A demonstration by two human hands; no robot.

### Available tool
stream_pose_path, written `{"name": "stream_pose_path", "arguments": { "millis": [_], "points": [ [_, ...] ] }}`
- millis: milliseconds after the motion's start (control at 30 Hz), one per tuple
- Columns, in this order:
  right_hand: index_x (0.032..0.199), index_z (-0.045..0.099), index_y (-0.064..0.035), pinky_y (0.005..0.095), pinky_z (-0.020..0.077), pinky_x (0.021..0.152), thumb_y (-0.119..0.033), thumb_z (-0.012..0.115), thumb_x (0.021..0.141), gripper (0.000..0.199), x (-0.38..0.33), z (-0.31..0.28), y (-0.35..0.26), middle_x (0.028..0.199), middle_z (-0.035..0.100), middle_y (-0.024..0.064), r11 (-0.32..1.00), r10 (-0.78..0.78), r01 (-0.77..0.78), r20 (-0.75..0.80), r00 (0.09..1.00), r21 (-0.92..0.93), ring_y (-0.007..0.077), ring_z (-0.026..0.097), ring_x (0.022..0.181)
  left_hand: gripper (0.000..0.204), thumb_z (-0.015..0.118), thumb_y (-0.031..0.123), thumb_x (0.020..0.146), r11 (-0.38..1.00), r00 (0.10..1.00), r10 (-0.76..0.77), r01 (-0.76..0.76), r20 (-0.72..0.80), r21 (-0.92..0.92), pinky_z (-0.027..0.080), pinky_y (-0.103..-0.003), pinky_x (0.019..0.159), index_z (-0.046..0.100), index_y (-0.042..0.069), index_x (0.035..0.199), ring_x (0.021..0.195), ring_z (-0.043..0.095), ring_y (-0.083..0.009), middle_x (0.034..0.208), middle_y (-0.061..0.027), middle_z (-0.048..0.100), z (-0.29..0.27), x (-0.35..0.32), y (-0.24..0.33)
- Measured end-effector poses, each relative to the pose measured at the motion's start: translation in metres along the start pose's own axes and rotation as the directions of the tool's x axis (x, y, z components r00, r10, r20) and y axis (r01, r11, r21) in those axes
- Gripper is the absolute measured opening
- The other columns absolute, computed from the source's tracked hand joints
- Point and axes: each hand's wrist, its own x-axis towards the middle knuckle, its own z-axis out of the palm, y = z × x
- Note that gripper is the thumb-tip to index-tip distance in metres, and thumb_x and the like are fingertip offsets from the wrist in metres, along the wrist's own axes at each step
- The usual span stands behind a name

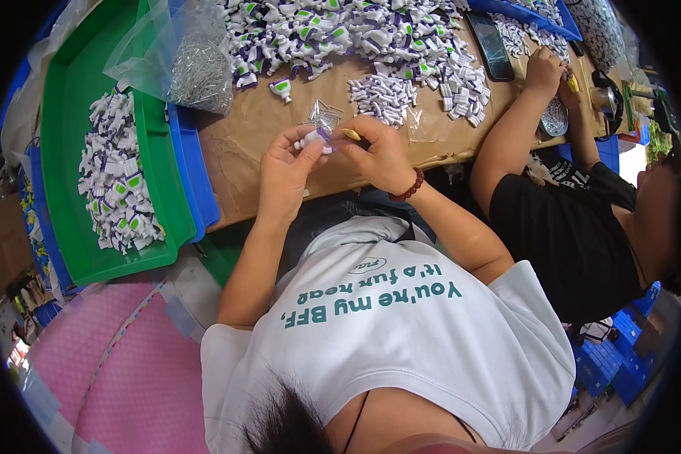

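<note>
The small white toy part [310, 140] is mostly covered by the fingers of the left hand [286, 172] and right hand [378, 155], so its shape cannot be told. Beyond it on the worktop [257, 125], the pile of toy pieces [348, 30] runs off the top edge. The pins in the clear bag [197, 72] are too fine to separate.

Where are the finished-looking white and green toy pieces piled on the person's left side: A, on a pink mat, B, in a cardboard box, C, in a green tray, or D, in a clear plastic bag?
C: the white and green toy pieces lie heaped inside the green tray at the left, while the clear plastic bag beside it holds thin metal pins instead.
</note>
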Motion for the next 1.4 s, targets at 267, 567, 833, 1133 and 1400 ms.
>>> {"name": "stream_pose_path", "arguments": {
  "millis": [267,567,833,1133,1400],
  "points": [
    [0.085,0.061,-0.0028,0.0248,0.0452,0.064,-0.006,0.064,0.075,0.012,0.006,0.0,0.018,0.078,0.062,0.0074,0.968,0.082,-0.09,0.044,0.996,0.234,0.0123,0.057,0.07,0.022,0.058,0.005,0.085,0.992,0.995,-0.103,0.102,-0.012,-0.08,0.052,-0.025,0.071,0.049,0.004,0.106,0.081,0.062,-0.0167,0.094,-0.0094,0.06,0.003,-0.003,0.002],
    [0.079,0.064,-0.0062,0.0378,0.0491,0.07,-0.014,0.061,0.071,0.012,0.083,-0.033,0.042,0.085,0.057,0.0097,0.483,-0.21,0.157,0.06,0.976,-0.861,0.0277,0.055,0.089,0.019,0.053,0.008,0.089,0.994,0.997,-0.067,0.065,-0.024,-0.084,0.051,-0.026,0.076,0.052,0.002,0.106,0.09,0.061,-0.0199,0.098,-0.0127,0.06,-0.001,-0.001,-0.002],
    [0.08,0.065,-0.0042,0.0383,0.0504,0.073,-0.01,0.056,0.071,0.015,0.089,-0.03,0.039,0.094,0.058,0.0137,0.395,-0.027,0.142,0.143,0.989,-0.908,0.0289,0.054,0.095,0.021,0.053,0.009,0.089,0.996,0.997,-0.073,0.072,-0.014,-0.051,0.051,-0.026,0.078,0.051,0.001,0.107,0.091,0.061,-0.0199,0.1,-0.0132,0.06,-0.004,-0.004,-0.003],
    [0.084,0.062,-0.0042,0.0393,0.0495,0.07,-0.015,0.06,0.07,0.018,0.085,-0.038,0.04,0.091,0.059,0.0125,0.477,-0.092,0.159,0.131,0.987,-0.865,0.0293,0.056,0.091,0.022,0.053,0.008,0.089,0.995,0.996,-0.094,0.094,0.006,-0.042,0.05,-0.028,0.079,0.051,0.001,0.11,0.09,0.061,-0.0196,0.099,-0.0125,0.06,-0.002,-0.002,-0.002],
    [0.093,0.062,-0.0027,0.0271,0.0458,0.062,-0.009,0.06,0.079,0.015,0.046,-0.043,0.011,0.078,0.063,0.0075,0.985,-0.055,0.083,0.179,0.982,-0.151,0.0162,0.061,0.069,0.025,0.053,0.007,0.089,0.99,0.995,-0.093,0.096,0.033,-0.099,0.05,-0.029,0.082,0.048,-0.001,0.112,0.092,0.061,-0.021,0.102,-0.0126,0.058,0.002,0.003,-0.001]
  ]
}}
